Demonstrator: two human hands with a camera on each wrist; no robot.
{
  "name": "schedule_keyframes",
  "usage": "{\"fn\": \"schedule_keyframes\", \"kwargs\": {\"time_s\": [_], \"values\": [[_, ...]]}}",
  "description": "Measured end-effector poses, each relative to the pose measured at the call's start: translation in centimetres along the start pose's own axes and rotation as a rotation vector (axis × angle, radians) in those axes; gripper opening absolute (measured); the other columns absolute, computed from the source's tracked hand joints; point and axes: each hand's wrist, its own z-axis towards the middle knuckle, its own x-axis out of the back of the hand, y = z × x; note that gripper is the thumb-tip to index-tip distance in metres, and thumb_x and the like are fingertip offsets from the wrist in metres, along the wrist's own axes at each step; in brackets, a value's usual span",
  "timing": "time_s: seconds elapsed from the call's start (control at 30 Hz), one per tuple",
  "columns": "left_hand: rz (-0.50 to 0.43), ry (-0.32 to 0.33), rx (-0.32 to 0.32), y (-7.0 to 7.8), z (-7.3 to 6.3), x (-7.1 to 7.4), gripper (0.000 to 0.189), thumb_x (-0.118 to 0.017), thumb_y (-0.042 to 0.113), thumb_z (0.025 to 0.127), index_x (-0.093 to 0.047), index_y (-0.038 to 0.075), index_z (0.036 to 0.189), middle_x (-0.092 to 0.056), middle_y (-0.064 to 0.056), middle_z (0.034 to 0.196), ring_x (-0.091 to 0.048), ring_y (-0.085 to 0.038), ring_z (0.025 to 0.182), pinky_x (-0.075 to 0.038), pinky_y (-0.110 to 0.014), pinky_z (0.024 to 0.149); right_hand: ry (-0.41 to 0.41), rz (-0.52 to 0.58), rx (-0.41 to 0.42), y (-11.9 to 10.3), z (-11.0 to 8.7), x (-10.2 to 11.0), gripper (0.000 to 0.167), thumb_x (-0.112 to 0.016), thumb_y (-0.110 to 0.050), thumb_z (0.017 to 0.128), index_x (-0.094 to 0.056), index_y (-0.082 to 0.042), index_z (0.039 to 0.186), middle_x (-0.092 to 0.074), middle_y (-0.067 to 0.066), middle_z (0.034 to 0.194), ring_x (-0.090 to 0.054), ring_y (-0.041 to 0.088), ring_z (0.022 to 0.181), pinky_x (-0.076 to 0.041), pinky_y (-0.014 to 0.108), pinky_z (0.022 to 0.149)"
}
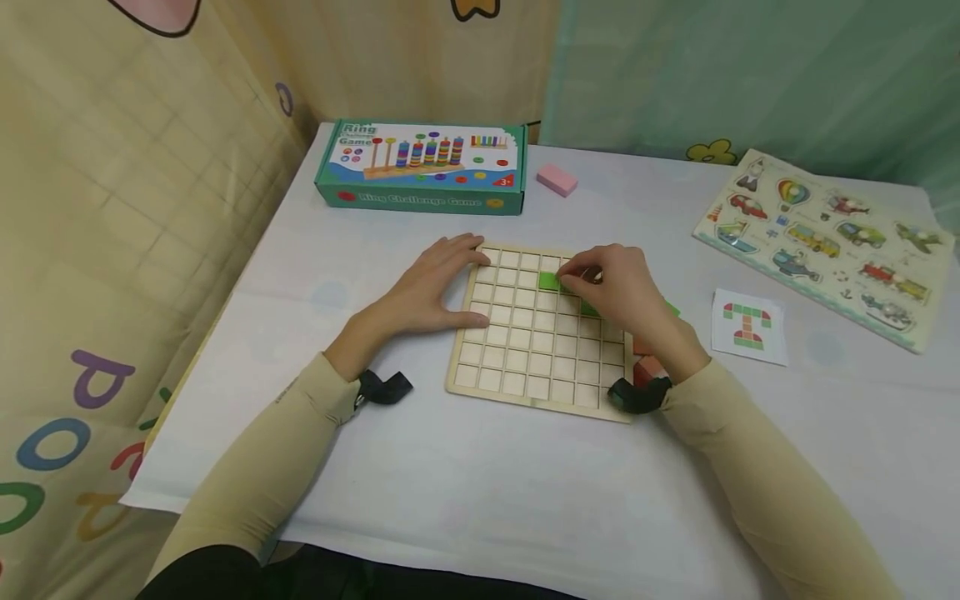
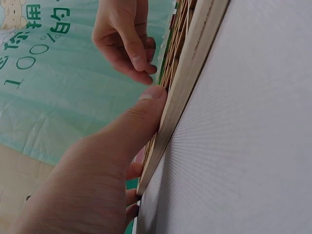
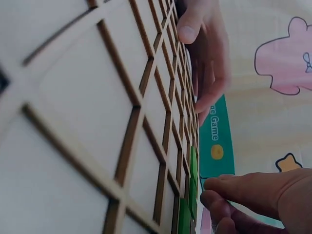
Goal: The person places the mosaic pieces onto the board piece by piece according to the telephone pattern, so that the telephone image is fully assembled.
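Observation:
A square wooden grid board (image 1: 514, 338) lies on the white table in front of me. My left hand (image 1: 431, 292) rests along its left side, thumb and fingers spread, and the thumb touches the rim in the left wrist view. My right hand (image 1: 618, 287) is over the board's far right part, thumb and fingertips drawn together beside a green tile (image 1: 549, 281). Another green tile (image 1: 589, 309) sits partly under this hand. In the right wrist view, green tiles (image 3: 184, 217) lie close to the right fingertips (image 3: 210, 195); I cannot tell whether they pinch a piece.
Red pieces (image 1: 647, 369) lie by the board's right edge, partly behind the right wrist. A pattern card (image 1: 748, 327) is farther right, before a vehicle picture board (image 1: 825, 242). At the back stand a green Ring Challenge Game box (image 1: 423, 167) and a pink block (image 1: 557, 180).

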Motion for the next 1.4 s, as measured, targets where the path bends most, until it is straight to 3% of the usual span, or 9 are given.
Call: {"fn": "schedule_keyframes", "kwargs": {"time_s": [0.13, 0.3, 0.47, 0.67, 0.83, 1.03, 1.17, 1.4], "values": [[0.004, 0.000, 0.003, -0.1, -0.1, -0.1, 0.080, -0.083, 0.058, 0.084, -0.052, 0.016, 0.144, -0.034, -0.008, 0.171, -0.020, -0.022, 0.163, -0.005, -0.039, 0.137, 0.013, 0.006, -0.003, 0.7, -1.6, 0.4, 0.016, -0.074, -0.011, 0.098, -0.079, -0.003, 0.112, -0.077, 0.014, 0.100, -0.070, 0.028, 0.090, -0.059, 0.042, 0.080], [0.004, -0.003, -0.002, -0.1, -0.1, 0.0, 0.081, -0.083, 0.059, 0.083, -0.052, 0.016, 0.144, -0.034, -0.008, 0.171, -0.019, -0.023, 0.163, -0.005, -0.040, 0.137, 0.060, 0.026, -0.069, 1.4, -3.7, 0.6, 0.016, -0.075, -0.010, 0.098, -0.079, -0.004, 0.112, -0.078, 0.015, 0.104, -0.073, 0.029, 0.090, -0.061, 0.045, 0.082], [0.009, -0.003, 0.000, -0.2, -0.3, 0.1, 0.081, -0.084, 0.059, 0.083, -0.052, 0.016, 0.144, -0.034, -0.008, 0.171, -0.019, -0.023, 0.163, -0.005, -0.040, 0.137, 0.077, 0.043, -0.067, 1.4, -4.4, 0.7, 0.016, -0.074, -0.006, 0.098, -0.077, -0.002, 0.113, -0.078, 0.017, 0.110, -0.076, 0.033, 0.094, -0.063, 0.052, 0.086], [0.004, -0.001, -0.005, -0.2, -0.4, 0.1, 0.081, -0.084, 0.058, 0.083, -0.052, 0.016, 0.145, -0.033, -0.007, 0.171, -0.018, -0.023, 0.163, -0.005, -0.040, 0.137, 0.060, 0.064, -0.076, 1.5, -4.3, 1.0, 0.016, -0.072, -0.010, 0.100, -0.078, -0.005, 0.114, -0.078, 0.015, 0.113, -0.076, 0.034, 0.097, -0.063, 0.053, 0.088], [-0.003, 0.003, -0.007, -0.2, -0.4, 0.0, 0.081, -0.084, 0.058, 0.083, -0.051, 0.016, 0.145, -0.033, -0.008, 0.171, -0.019, -0.023, 0.163, -0.004, -0.039, 0.136, 0.089, 0.076, -0.079, 1.4, -3.9, 1.0, 0.019, -0.067, -0.005, 0.101, -0.075, 0.000, 0.118, -0.075, 0.021, 0.115, -0.072, 0.037, 0.104, -0.062, 0.055, 0.094], [0.009, 0.000, -0.009, -0.2, -0.3, 0.0, 0.082, -0.083, 0.059, 0.083, -0.051, 0.016, 0.145, -0.033, -0.008, 0.171, -0.018, -0.022, 0.163, -0.004, -0.039, 0.136, 0.059, 0.064, -0.090, 1.2, -3.6, 0.9, 0.022, -0.063, 0.000, 0.100, -0.073, 0.004, 0.119, -0.074, 0.023, 0.114, -0.071, 0.039, 0.104, -0.062, 0.056, 0.095], [0.011, -0.003, -0.008, -0.4, -0.3, 0.0, 0.081, -0.083, 0.059, 0.083, -0.052, 0.016, 0.145, -0.032, -0.008, 0.172, -0.018, -0.023, 0.164, -0.004, -0.040, 0.137, 0.048, 0.042, -0.055, 0.8, -2.6, 0.7, 0.023, -0.063, 0.001, 0.099, -0.073, 0.004, 0.119, -0.072, 0.024, 0.114, -0.071, 0.040, 0.103, -0.061, 0.055, 0.093], [0.005, -0.003, -0.015, -0.1, 0.0, 0.0, 0.083, -0.084, 0.059, 0.083, -0.052, 0.016, 0.145, -0.033, -0.007, 0.171, -0.018, -0.022, 0.164, -0.004, -0.040, 0.137, -0.066, -0.033, 0.042, -0.5, -0.4, -0.5, 0.028, -0.059, -0.002, 0.100, -0.072, 0.006, 0.124, -0.066, 0.028, 0.129, -0.059, 0.044, 0.111, -0.051, 0.055, 0.094]]}}
